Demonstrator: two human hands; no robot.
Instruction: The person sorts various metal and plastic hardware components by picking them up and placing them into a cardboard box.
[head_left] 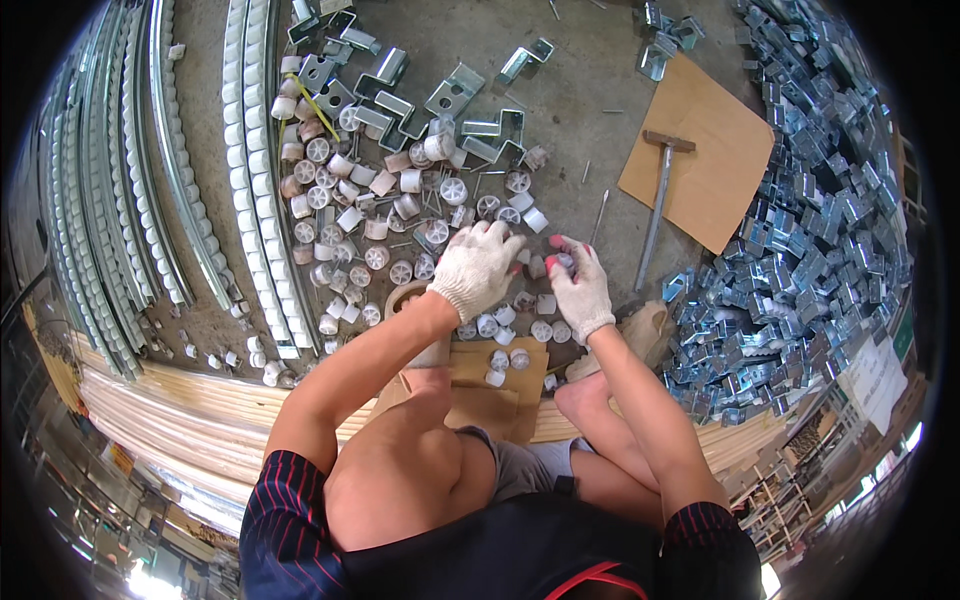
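Both my hands wear off-white knit gloves with red fingertips. My left hand (478,266) is palm down over the near edge of a heap of small white plastic rollers (401,272). Its fingers curl inward, and what they hold, if anything, is hidden. Just to the right, my right hand (580,288) has thumb and fingers bent around a small white roller (564,261). A few grimy rollers lie between the two hands. Below them, loose white rollers (487,325) sit on the floor, and others rest on a cardboard sheet (528,400) between my legs.
Metal brackets (455,90) lie beyond the rollers, and a large bracket pile (800,230) fills the right. A hammer (660,205) lies across brown cardboard (725,150), near a thin screwdriver (600,217). Roller-lined metal tracks (262,170) stretch along the left.
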